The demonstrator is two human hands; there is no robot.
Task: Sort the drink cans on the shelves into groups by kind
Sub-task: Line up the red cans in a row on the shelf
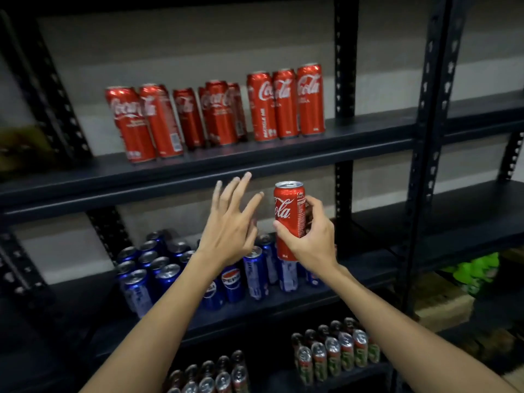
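Observation:
My right hand (310, 236) grips a red Coca-Cola can (287, 211) upright, lifted above the blue Pepsi cans (232, 282) on the middle shelf. Just left of that can, my left hand (231, 222) is raised with its fingers spread and holds nothing. Several red Coca-Cola cans (283, 104) stand in a row on the upper shelf (255, 157). On the lowest shelf in view, dark cans with red and green labels (337, 350) stand in two clusters.
Black perforated steel uprights (344, 66) frame the shelving, with another bay to the right. A green packet (479, 270) and a cardboard box (445, 302) lie low on the right. Bare shelf board lies right of the Coca-Cola row and right of the Pepsi cans.

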